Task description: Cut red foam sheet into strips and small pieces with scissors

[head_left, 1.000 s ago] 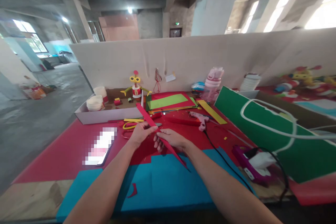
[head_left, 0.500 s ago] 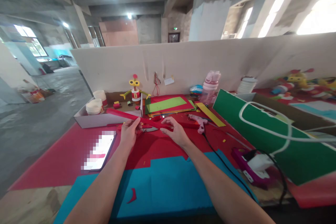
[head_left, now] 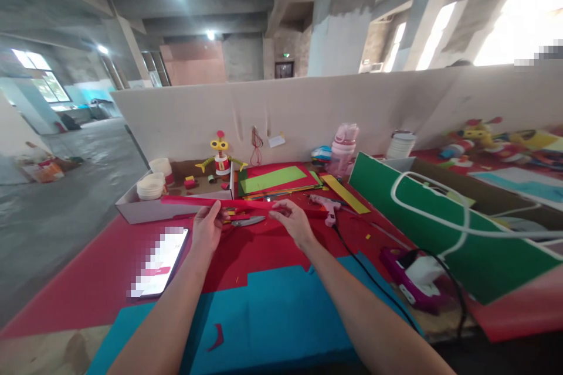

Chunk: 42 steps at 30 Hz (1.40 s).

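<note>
A long red strip, paper or felt by its look, stretches almost level between my two hands above the red table cover. My left hand pinches it near its middle, and its free end juts out to the left over the box edge. With thumb and fingers my right hand grips the strip's right end. Below and between the hands lie scissors, their handles partly behind my left hand. A pink glue gun rests just right of my right hand. Blue sheets lie under my forearms, with a small red scrap on them.
A phone lies at left. Behind it a shallow box holds paper cups and a small robot figure. Coloured sheets are stacked centrally. At right stand a pink bottle, a green-sided box and a purple power strip.
The red strip has swung from a slant to nearly level, its left end lower. My left hand has shifted slightly left along with the view; both hands keep hold.
</note>
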### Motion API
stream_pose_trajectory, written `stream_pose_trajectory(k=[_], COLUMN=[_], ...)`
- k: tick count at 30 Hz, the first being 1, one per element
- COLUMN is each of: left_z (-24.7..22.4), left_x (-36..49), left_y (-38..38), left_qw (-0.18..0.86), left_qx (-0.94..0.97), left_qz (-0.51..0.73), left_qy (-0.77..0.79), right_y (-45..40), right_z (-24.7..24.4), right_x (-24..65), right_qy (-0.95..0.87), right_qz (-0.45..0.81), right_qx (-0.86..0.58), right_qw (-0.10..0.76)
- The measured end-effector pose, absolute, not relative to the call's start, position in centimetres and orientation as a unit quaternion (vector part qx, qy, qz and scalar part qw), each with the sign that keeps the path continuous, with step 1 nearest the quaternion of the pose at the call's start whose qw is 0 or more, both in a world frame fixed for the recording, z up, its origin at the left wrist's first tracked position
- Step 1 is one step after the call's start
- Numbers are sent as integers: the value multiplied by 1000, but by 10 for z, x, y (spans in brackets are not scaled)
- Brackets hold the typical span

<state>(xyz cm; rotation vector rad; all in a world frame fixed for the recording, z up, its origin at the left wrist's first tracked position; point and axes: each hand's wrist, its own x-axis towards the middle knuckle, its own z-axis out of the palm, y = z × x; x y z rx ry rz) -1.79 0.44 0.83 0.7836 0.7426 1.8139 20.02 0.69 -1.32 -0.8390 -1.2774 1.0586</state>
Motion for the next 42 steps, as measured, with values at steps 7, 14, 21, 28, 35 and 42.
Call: stream_pose_trajectory(k=[7,14,21,28,35,42], left_z=[7,7,4,1,2,2], left_x=[-17,-16,-15,-16,-16,-18], left_y=[3,4,5,7,7,8], left_qw=[502,495,504,513,514,516], left_qx=[336,343,337,333,332,327], left_qz=[733,736,732,732,733,738], left_qy=[313,310,311,299,298,288], right_y=[5,4,5,3,1,-2], right_z=[-11,-9,-11,-9,-6,-2], right_x=[199,199,199,197,196,195], right_qy=[-518,-505,-511,-492,-456,-417], right_qz=[495,470,414,432,454,483], right_qx=[-359,-369,-391,-379,-379,-360], right_qw=[599,622,644,654,665,680])
